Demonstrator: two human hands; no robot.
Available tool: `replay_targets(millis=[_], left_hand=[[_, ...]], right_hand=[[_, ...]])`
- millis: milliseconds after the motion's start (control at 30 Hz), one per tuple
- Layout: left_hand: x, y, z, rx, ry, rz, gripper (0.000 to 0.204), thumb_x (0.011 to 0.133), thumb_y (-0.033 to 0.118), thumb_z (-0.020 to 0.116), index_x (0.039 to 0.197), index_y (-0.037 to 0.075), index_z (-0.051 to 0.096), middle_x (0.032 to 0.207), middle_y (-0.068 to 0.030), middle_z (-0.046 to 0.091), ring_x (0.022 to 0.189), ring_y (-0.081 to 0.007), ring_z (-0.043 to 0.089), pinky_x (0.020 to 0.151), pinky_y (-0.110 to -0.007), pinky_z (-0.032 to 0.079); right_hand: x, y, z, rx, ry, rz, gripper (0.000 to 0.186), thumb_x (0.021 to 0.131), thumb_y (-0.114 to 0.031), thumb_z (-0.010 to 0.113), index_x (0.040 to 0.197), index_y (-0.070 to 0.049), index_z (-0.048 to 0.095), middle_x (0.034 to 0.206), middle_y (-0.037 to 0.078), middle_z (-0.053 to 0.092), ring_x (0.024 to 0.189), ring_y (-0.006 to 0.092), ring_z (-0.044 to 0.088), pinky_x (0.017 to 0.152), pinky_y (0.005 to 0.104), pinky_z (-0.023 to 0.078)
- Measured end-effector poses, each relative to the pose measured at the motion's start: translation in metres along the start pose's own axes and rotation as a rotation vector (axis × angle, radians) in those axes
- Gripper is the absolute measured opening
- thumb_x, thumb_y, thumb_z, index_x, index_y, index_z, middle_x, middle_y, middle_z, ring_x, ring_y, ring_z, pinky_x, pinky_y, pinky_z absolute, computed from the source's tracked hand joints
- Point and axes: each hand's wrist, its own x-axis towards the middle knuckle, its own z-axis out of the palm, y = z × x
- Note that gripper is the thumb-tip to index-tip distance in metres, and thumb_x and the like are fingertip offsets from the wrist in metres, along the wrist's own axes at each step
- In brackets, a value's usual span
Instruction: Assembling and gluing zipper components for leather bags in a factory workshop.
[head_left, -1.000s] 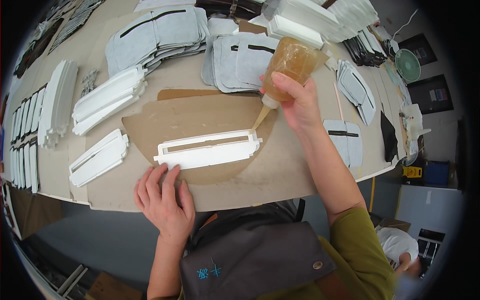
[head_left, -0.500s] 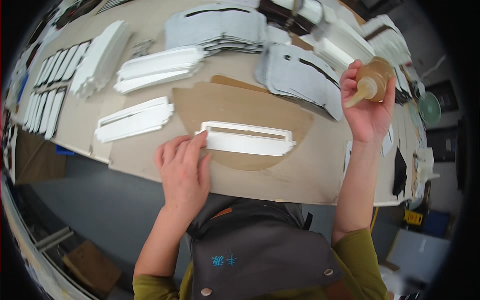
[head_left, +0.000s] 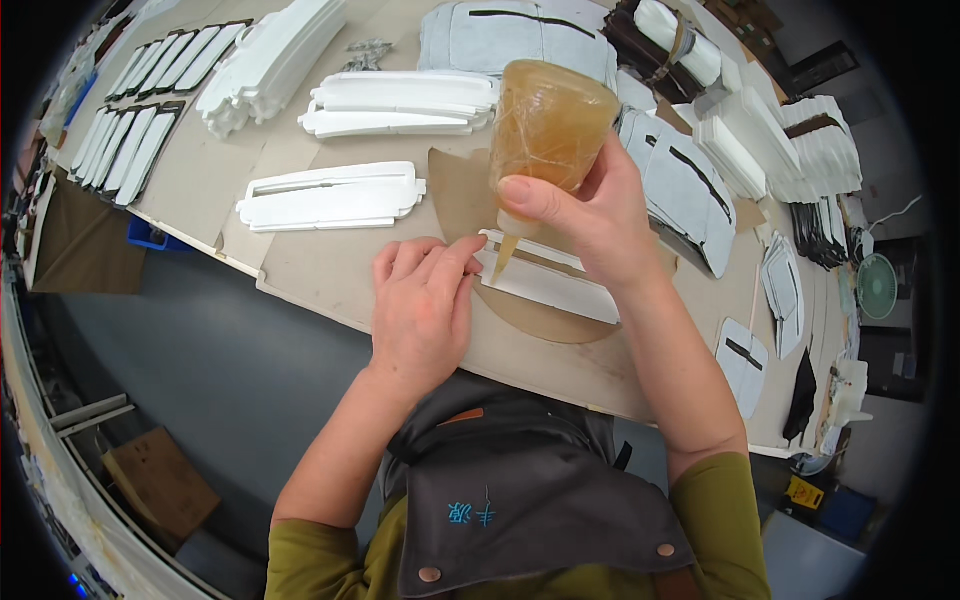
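My right hand is wrapped round a squeeze bottle of amber liquid, probably glue. The bottle is upside down, and its narrow nozzle points at the left part of a white slotted panel. Whether the tip touches the panel I cannot tell. The panel lies on a rounded brown sheet, partly hidden by my right hand. At the panel's left end, my left hand rests with bent fingers, its index fingertip holding the corner. A similar loose white panel lies to the left.
Stacked white panels lie behind the loose one. Pale grey pieces with dark slots are piled at the back, with more at right. Dark-edged white strips sit far left. The table's front edge runs before me.
My right hand has brought the bottle from the far right to above the panel and turned its nozzle downward. My left hand stays at the panel's left end. The view has shifted.
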Motion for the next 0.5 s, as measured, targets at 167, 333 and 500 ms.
replay_targets(millis=[167,333,500], left_hand=[[0.000,0.000,0.000,-0.018,0.005,-0.013,0.040,0.087,-0.001,0.066,0.126,0.008,0.063,0.096,0.0004,0.068,0.101,-0.0237,0.061,0.098,-0.042,0.039],[-0.001,-0.001,0.001,-0.031,-0.004,-0.011,0.045,0.084,-0.005,0.065,0.127,0.008,0.064,0.098,-0.0001,0.070,0.102,-0.0256,0.060,0.099,-0.042,0.038],[-0.001,0.000,0.002,0.005,-0.018,-0.019,0.046,0.083,-0.006,0.065,0.127,0.009,0.064,0.098,0.0006,0.069,0.102,-0.0253,0.060,0.100,-0.042,0.037]], right_hand=[[0.004,0.006,0.004,-0.021,0.003,0.013,0.065,0.080,-0.020,0.091,0.130,0.000,0.056,0.115,0.007,0.067,0.104,0.0147,0.066,0.091,0.0310,0.055],[0.002,0.003,-0.013,-0.063,-0.047,0.070,0.060,0.080,-0.017,0.090,0.128,-0.001,0.059,0.113,0.007,0.068,0.102,0.0139,0.066,0.088,0.0301,0.055],[0.003,0.006,-0.010,-0.025,-0.025,0.084,0.061,0.078,-0.018,0.090,0.129,-0.001,0.059,0.113,0.006,0.068,0.100,0.0133,0.066,0.087,0.0297,0.055]])
